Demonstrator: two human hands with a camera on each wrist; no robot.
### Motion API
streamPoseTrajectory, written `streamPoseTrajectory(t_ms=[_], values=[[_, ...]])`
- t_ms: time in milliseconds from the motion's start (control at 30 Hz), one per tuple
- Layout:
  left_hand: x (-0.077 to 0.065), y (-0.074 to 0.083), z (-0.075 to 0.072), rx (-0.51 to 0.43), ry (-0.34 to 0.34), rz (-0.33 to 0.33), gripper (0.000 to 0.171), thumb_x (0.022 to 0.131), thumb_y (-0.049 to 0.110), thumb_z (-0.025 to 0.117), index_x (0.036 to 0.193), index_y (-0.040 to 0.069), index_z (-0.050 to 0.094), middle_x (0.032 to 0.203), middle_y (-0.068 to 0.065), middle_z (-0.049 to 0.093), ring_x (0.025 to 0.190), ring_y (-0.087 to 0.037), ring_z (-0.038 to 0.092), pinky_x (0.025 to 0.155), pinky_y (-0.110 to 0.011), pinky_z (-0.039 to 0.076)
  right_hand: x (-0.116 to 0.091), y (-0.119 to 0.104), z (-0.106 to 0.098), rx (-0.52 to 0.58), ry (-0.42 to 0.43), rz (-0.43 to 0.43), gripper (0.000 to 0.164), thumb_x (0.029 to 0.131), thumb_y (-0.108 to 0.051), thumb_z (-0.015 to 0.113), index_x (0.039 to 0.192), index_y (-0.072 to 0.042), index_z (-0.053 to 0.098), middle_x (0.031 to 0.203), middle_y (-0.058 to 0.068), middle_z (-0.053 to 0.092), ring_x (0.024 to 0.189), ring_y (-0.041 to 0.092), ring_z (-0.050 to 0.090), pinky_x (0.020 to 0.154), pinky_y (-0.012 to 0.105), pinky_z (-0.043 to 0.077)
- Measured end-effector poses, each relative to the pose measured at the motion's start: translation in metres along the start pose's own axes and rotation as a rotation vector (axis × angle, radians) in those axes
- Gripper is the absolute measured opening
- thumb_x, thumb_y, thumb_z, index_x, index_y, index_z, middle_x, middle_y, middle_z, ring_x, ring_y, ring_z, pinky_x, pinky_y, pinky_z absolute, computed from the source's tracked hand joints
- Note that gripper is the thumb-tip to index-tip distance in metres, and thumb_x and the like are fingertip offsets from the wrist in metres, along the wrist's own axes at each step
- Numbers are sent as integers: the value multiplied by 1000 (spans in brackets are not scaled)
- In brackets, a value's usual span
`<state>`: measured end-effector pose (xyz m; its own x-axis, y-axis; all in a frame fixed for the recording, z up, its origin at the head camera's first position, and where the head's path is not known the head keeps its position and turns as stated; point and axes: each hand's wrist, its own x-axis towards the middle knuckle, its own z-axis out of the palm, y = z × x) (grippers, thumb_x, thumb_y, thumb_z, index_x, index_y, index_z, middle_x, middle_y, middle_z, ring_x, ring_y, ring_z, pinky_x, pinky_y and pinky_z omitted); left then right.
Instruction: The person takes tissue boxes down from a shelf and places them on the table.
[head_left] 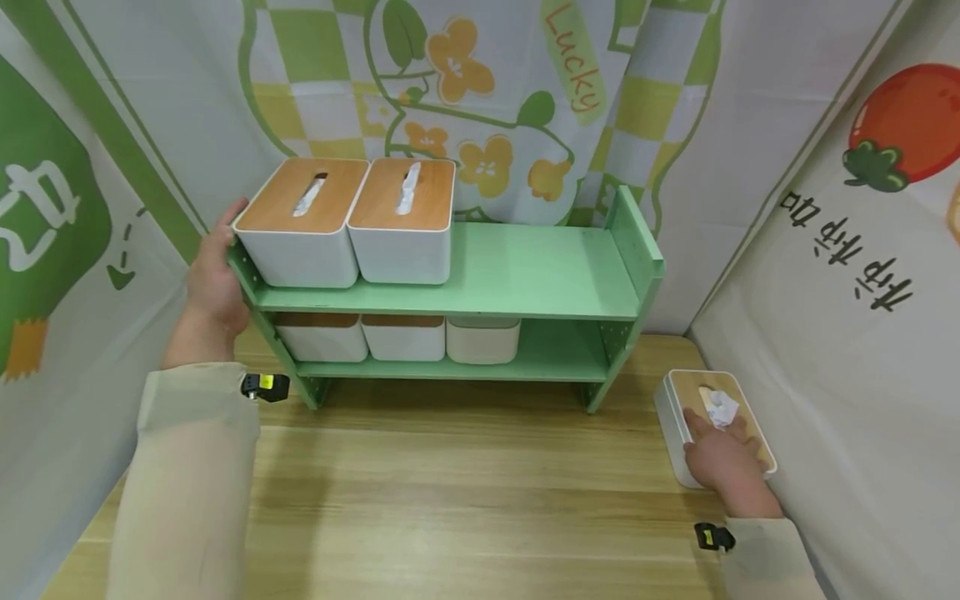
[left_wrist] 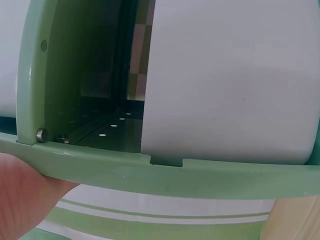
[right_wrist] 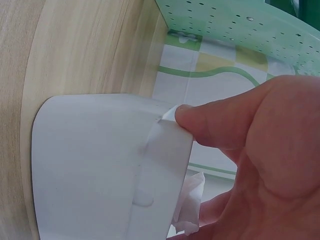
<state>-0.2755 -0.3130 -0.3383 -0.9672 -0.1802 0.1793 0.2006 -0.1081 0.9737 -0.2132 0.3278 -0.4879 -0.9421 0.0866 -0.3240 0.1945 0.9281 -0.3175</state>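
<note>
Over at the right end of the desk (head_left: 465, 483), well apart from the green shelf (head_left: 540, 267), a box (head_left: 672, 442) is being held, and it is standing on the wood, just beside the white cloth (head_left: 840, 392). It is spanned from above by the right grip (head_left: 723, 457), half closed: the edge is pressed by the thumb (right_wrist: 215, 117), the fingers are spread over the wooden lid (head_left: 686, 387), right by the white tissue (head_left: 722, 410).

Across to the other side, and the shelf's left panel (left_wrist: 215, 182) is touched by the left grip (head_left: 213, 283); how far that one is closed cannot be told, the fingers being partly hidden.

Up on top, a first box (head_left: 296, 258) and a second box (head_left: 405, 258) are set side by side at the left, both wood-topped. Below, a third box (head_left: 322, 342), a fourth box (head_left: 405, 342) and a cream box (head_left: 483, 343) are lined up.
</note>
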Motion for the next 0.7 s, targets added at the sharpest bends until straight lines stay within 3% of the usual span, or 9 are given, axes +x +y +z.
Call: streamPoseTrajectory(t_ms=[400, 700], values=[[1, 3, -1, 21, 76, -42, 48, 106, 40, 25, 153, 47, 33, 162, 9, 14, 147, -21, 13, 117, -44, 14, -1, 1, 1, -2, 7, -13, 59, 99, -17, 46, 154, -6, 28, 144, 51, -11, 121, 78, -2, 86, 88, 7], [0, 4, 2, 35, 80, -21, 48, 107, 40, 22, 153, 40, 36, 161, 2, 22, 143, -24, 22, 116, -44, 20, -2, -1, 0, 2, -4, -7, 59, 100, -17, 45, 156, -7, 26, 144, 51, -10, 121, 77, -2, 86, 87, 8]])
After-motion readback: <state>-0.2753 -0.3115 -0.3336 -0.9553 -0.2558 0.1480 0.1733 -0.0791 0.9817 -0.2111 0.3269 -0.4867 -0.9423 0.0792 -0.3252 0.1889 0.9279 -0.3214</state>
